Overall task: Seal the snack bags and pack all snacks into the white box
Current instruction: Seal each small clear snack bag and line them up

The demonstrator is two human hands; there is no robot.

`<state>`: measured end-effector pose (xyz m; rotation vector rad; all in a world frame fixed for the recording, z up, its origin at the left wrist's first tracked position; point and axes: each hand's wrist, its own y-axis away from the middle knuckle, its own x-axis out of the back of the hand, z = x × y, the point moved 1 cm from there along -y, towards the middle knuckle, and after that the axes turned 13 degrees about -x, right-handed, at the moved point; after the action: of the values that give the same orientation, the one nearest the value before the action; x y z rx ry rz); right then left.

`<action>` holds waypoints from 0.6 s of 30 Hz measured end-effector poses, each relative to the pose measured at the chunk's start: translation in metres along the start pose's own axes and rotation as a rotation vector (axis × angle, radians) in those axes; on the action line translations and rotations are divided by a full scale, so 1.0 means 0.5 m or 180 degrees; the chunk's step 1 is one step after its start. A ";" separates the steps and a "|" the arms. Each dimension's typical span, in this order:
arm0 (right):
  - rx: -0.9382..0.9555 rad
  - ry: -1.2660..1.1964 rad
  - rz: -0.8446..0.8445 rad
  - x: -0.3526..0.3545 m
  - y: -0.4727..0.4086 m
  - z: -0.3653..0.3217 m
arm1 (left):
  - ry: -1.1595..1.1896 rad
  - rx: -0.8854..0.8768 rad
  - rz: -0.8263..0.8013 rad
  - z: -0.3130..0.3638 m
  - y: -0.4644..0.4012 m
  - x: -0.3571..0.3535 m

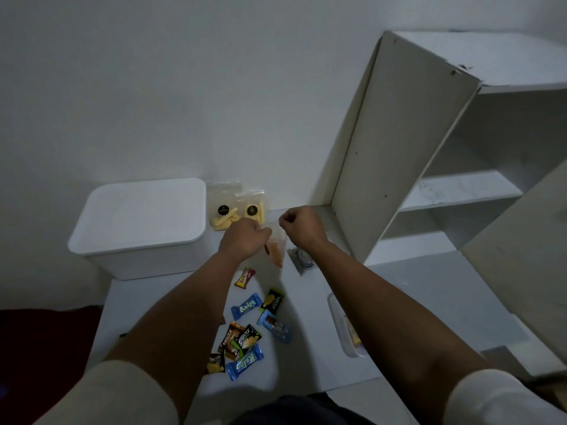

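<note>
Clear snack bag [276, 251], orange contents: held upright above the white tabletop [306, 348], its top edge pinched between left hand [242, 240] and right hand [302, 227]; seal state unclear in dim light. Behind: two bags of yellow sticks [236, 207] against the wall. Left: lidded white box [141, 222]. Right: small dark packet [300, 257], white shelf unit [399, 148]. Nearer: loose wrapped snacks [245, 329], clear tray [343, 326].

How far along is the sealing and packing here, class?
Early. Done: nothing packed; the white box is still lidded. In hand: left hand and right hand pinch the orange snack bag top. Left: two yellow-snack bags and loose wrapped snacks remain outside.
</note>
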<state>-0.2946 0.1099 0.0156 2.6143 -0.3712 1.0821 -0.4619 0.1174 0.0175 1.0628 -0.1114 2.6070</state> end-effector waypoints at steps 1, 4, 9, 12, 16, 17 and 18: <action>0.0043 -0.0016 -0.0076 0.004 0.002 -0.004 | 0.0023 0.0004 0.0049 0.004 0.006 0.003; 0.0118 -0.0146 -0.0347 0.022 0.008 -0.020 | 0.0229 -0.0047 0.0334 0.013 0.017 0.016; 0.0232 -0.0371 -0.0945 0.061 0.028 -0.038 | 0.0830 -0.0440 0.0459 0.024 0.028 0.029; 0.0177 -0.0676 -0.0969 0.086 0.047 -0.040 | 0.0800 -0.0694 0.0475 0.031 0.032 0.023; 0.0104 -0.1030 -0.0848 0.111 0.068 -0.020 | 0.1084 -0.0785 0.0524 0.043 0.041 0.007; 0.0089 -0.1040 -0.0831 0.116 0.071 -0.010 | 0.1154 -0.0786 0.0547 0.050 0.045 0.003; 0.0062 -0.1027 -0.0836 0.119 0.075 0.003 | 0.1213 -0.0779 0.0560 0.056 0.049 -0.001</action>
<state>-0.2656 0.0674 0.0636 2.7583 -0.0774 0.5842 -0.4507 0.0887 0.0385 0.4827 -0.4377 2.8072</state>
